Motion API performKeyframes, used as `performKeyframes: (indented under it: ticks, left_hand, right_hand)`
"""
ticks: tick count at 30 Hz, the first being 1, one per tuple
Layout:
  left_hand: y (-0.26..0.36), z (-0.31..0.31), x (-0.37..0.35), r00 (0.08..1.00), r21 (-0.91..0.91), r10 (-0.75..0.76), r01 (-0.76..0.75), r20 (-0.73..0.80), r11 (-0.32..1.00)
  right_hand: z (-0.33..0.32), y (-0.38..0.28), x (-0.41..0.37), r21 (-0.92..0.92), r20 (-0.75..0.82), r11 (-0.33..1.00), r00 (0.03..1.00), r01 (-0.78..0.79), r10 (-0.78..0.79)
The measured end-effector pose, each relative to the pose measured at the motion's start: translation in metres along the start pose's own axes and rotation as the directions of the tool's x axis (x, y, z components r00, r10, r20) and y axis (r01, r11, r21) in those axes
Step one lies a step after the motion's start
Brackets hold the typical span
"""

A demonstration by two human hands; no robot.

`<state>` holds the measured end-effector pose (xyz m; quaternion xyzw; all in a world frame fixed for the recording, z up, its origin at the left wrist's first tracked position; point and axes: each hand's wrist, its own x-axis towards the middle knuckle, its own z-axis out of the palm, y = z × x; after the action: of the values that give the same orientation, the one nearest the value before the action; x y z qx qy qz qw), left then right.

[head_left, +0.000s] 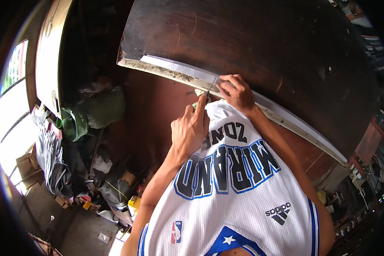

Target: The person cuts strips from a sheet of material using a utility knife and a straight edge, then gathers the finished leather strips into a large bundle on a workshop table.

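Observation:
My left hand (pixel 188 131) is closed with its index finger stretched forward along a slim dark tool (pixel 207 94), which looks like a blade; most of it is hidden by the hand. The tool's tip meets the table's pale edge. Across from it, my right hand (pixel 238 94) has curled fingers pressing on a long white strip (pixel 179 67). The strip lies along the near edge of a dark wooden table (pixel 251 38) and runs on past my right forearm. Some pale green-white material (pixel 199 91) shows just under the edge, beside the tool.
My white jersey (pixel 230 187) fills the near middle, close to the edge. Left on the floor are a dark green bag (pixel 74 121), a stack of grey sheets (pixel 51 158), a cardboard box (pixel 30 166) and scraps. Cluttered items (pixel 371 149) stand at the right.

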<state>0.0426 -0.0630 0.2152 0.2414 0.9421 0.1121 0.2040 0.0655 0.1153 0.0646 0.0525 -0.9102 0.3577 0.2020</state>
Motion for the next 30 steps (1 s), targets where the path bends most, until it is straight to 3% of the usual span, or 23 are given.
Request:
performKeyframes:
  ticks: [9, 18, 26, 30]
  left_hand:
    - [0.001, -0.016, -0.009, 0.999, 0.029, -0.049, 0.048, 0.023, 0.998]
    - [-0.005, -0.018, -0.008, 0.997, -0.062, -0.071, 0.069, -0.034, 0.996]
    - [-0.015, -0.003, -0.006, 0.997, -0.085, 0.055, -0.06, -0.056, 0.995]
    - [-0.009, 0.001, -0.002, 1.0, -0.063, 0.024, -0.025, -0.018, 0.998]
  right_hand:
    - [0.0, -0.019, 0.004, 0.023, 0.05, 0.997, 0.996, -0.069, 0.068]
    - [-0.001, -0.011, -0.006, 0.001, 0.137, 0.99, 0.981, -0.138, 0.136]
    - [-0.009, -0.005, 0.0, -0.031, 0.037, 0.999, 0.999, -0.02, 0.021]
    - [-0.009, 0.001, 0.0, -0.072, -0.023, 0.997, 1.0, 0.013, -0.014]
